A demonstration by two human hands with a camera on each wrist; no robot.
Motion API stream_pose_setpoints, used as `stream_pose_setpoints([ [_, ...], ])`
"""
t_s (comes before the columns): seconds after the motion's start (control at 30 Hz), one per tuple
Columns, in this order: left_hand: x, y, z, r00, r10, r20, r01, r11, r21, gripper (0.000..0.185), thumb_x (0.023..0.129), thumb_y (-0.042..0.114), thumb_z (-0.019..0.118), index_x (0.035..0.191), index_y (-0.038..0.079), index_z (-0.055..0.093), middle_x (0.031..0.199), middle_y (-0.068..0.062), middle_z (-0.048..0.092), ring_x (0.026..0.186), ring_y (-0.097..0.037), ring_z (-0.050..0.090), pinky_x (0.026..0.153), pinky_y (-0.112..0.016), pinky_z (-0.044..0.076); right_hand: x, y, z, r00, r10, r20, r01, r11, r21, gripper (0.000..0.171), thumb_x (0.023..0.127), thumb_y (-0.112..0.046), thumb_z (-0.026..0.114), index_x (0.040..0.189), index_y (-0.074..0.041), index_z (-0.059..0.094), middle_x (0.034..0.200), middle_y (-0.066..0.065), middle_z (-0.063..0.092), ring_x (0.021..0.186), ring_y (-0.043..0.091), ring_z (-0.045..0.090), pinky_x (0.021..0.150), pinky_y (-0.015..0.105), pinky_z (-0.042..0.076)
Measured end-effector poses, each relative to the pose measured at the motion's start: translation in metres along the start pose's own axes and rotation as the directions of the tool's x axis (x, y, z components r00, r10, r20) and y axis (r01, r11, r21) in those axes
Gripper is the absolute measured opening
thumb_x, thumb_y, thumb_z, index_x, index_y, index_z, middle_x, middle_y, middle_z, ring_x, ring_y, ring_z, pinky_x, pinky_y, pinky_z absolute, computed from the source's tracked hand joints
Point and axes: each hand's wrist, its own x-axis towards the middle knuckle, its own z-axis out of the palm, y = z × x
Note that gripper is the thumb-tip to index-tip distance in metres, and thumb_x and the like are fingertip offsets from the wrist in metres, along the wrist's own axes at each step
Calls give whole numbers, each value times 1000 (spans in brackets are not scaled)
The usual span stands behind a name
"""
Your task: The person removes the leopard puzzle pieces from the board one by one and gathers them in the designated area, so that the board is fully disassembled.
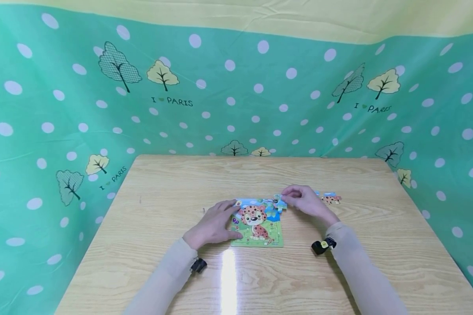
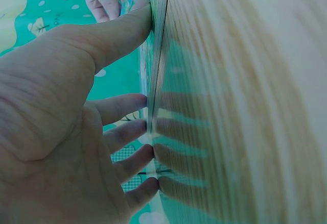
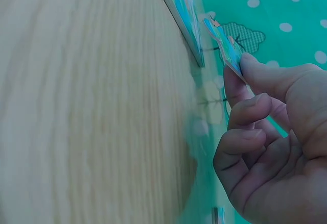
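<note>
A square jigsaw puzzle [image 1: 256,227] with a spotted cartoon leopard lies on the table. My left hand [image 1: 214,223] rests at its left side, thumb on the board's lower left and fingertips along the upper left edge; the fingers are extended in the left wrist view. Between thumb and index finger, my right hand [image 1: 304,200] pinches a blue and green jigsaw piece [image 3: 227,48]. In the right wrist view that piece is tilted and raised from the tabletop. In the head view it overlaps the puzzle's upper right corner.
Several loose puzzle pieces [image 1: 331,199] lie right of the right hand, partly hidden behind it. The wooden table [image 1: 173,179] carries a bright light reflection near the front. A green dotted curtain [image 1: 236,87] hangs behind and at both sides.
</note>
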Motion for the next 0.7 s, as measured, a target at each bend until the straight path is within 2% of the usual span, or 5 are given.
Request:
stream_pose_setpoints([
  [0.3, -1, 1, -1, 1000, -2, -1, 2, 1000, -2, 93, 88, 51, 84, 163, 12, 44, 175, -10, 33, 161, -39, 29, 131, -65, 26, -7, 5, -13, 997, 27, -70, -31, 998, -56, 32, 103, -35, 72, 125, -11, 72, 114, 12, 74, 87, 23, 65, 69, 29, 56],
  [0.53, -1, 1, -1, 1000, -4, 4, 4, 1000, -3, 94, 87, 51, 84, 163, 13, 44, 175, -10, 33, 161, -39, 29, 131, -64, 25, -11, 12, -23, 994, 55, -93, -60, 997, -50, 31, 104, -34, 71, 124, -10, 71, 113, 12, 73, 87, 21, 63, 67, 26, 55],
  [0.6, -1, 1, -1, 1000, -7, 7, 7, 1000, -6, 94, 87, 51, 84, 163, 13, 44, 175, -10, 32, 161, -39, 29, 132, -64, 25, -13, 14, -26, 994, 48, -99, -55, 996, -67, 32, 104, -33, 71, 124, -9, 72, 113, 12, 73, 90, 19, 64, 72, 28, 55],
  [0.67, -1, 1, -1, 1000, -9, 8, 9, 1000, -10, 94, 87, 51, 84, 163, 13, 44, 175, -10, 32, 162, -39, 28, 132, -64, 25, -16, 17, -29, 994, 40, -105, -50, 995, -86, 33, 104, -35, 70, 125, -9, 72, 113, 12, 74, 92, 19, 64, 77, 34, 55],
  [0.7, -1, 1, -1, 1000, -10, 8, 10, 1000, -11, 94, 87, 52, 84, 163, 13, 44, 175, -10, 32, 162, -39, 28, 132, -64, 25, -17, 18, -31, 993, 37, -111, -48, 994, -93, 33, 104, -35, 70, 125, -9, 72, 112, 12, 74, 94, 19, 64, 86, 41, 52],
])
